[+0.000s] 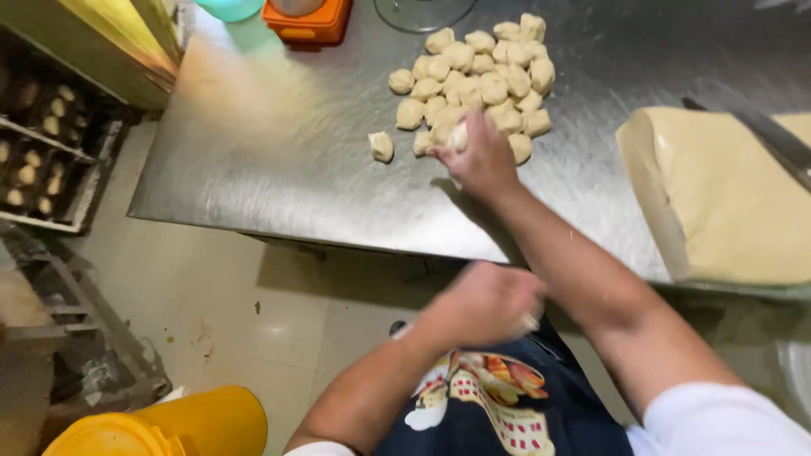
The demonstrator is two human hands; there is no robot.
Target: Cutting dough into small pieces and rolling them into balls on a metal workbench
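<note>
We look down from our head at a steel worktop (pixel 279 152), with our two bare arms stretched out below us.

Our right hand (pixel 480 156) reaches across to a heap of small dough balls (pixel 477 72) at the far middle of the worktop. Its fingers are curled closed on one ball (pixel 457 135) at the near edge of the heap, where it is easiest to reach. The balls lie packed together, touching, so that they stay in one spot. One ball (pixel 382 145) sits a little apart on the left of the heap, and another (pixel 401 81) lies just off its upper left.

Our left hand (pixel 483 302) is held close to our body, below the worktop's near edge and above our dark printed apron (pixel 498 405). Its fingers are closed into a loose fist. A pale bit shows at the fist's right side, likely dough, but motion blur keeps us from being sure.

On the right, a large slab of pale dough (pixel 726 203) rests on the worktop, well apart from the heap. A dark knife (pixel 773 139) lies across its top right, handy for cutting.

At the far edge stand an orange object (pixel 308 21) and a glass lid (pixel 418 13), both cut off by the frame. On the left is a rack of trays (pixel 42 143) holding more small pieces. A yellow bin (pixel 160 426) stands on the tiled floor (pixel 220 287) at lower left.
</note>
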